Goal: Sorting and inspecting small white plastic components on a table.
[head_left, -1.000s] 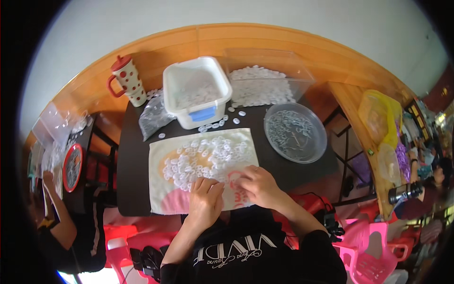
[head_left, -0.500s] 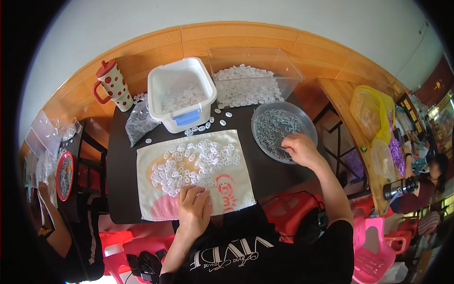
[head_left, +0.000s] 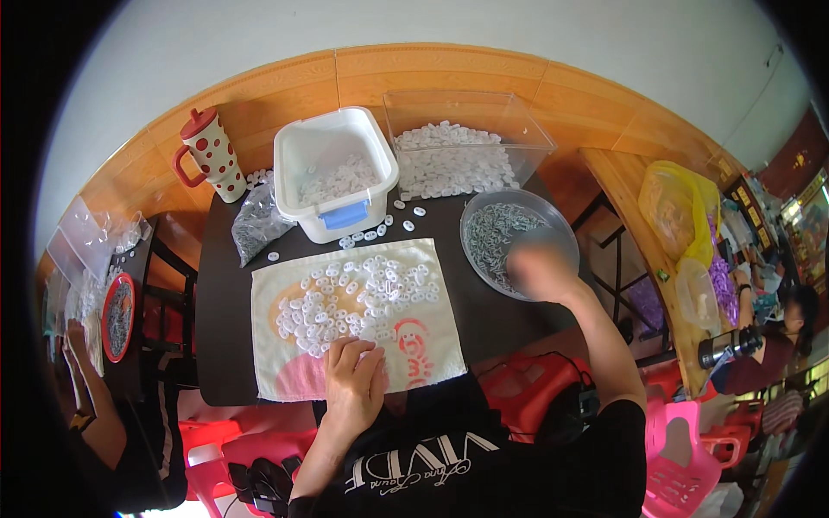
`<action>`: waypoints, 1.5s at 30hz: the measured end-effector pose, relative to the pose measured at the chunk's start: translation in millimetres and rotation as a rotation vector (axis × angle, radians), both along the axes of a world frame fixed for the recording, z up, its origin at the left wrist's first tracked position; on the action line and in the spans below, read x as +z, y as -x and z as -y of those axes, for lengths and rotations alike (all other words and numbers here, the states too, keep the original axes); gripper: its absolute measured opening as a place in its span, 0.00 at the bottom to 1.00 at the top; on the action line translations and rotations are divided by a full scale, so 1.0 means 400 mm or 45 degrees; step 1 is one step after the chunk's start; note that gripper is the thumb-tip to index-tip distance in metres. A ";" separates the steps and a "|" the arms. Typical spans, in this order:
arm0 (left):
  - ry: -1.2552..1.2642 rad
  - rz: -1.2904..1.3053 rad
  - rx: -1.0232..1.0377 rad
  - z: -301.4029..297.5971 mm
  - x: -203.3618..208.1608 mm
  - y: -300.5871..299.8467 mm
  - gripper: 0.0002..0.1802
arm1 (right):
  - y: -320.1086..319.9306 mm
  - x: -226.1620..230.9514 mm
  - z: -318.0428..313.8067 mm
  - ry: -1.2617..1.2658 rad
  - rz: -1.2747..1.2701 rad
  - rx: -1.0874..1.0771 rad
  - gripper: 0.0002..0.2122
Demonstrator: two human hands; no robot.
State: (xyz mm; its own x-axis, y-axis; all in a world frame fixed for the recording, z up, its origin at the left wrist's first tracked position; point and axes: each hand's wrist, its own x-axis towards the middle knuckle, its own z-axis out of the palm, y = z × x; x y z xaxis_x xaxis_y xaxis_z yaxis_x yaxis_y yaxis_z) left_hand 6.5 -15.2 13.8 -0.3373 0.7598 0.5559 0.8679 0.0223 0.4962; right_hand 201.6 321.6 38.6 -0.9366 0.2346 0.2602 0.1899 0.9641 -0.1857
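My left hand (head_left: pixel 352 378) rests on a cream towel (head_left: pixel 442 354) with a pink and red print, at the near edge of a spread of small white oval plastic pieces (head_left: pixel 389 281), many with two holes. Its fingers are curled down, and whatever lies under them is hidden. At the right, my right hand (head_left: pixel 544 269) is over a round grey bowl (head_left: pixel 566 226) of small metal screws (head_left: pixel 492 237). Motion blur smears its fingers, so I cannot make out a hold.
Behind the towel stand a white tub (head_left: pixel 393 164) and a clear box (head_left: pixel 531 148), both holding white pieces. A bag of screws (head_left: pixel 255 226) and a dotted tumbler (head_left: pixel 212 160) are at the left. Other people's arms (head_left: pixel 91 388) show at a neighbouring table.
My right hand stays over the bowl but has gone from sharp to blurred, shifting slightly. My left hand keeps its place on the towel.
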 end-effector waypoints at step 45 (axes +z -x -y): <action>-0.010 -0.057 0.020 -0.117 -0.036 -0.011 0.13 | 0.191 -0.118 0.386 0.699 -0.589 0.133 0.08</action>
State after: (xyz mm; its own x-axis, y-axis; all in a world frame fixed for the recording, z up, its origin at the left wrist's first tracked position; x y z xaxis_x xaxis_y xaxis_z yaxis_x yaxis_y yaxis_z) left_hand 10.9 31.6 -0.6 -0.3239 0.7498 0.5769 0.8889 0.0325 0.4569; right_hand 125.3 167.1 -8.4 -0.7838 0.3602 0.5059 -0.1135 0.7178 -0.6869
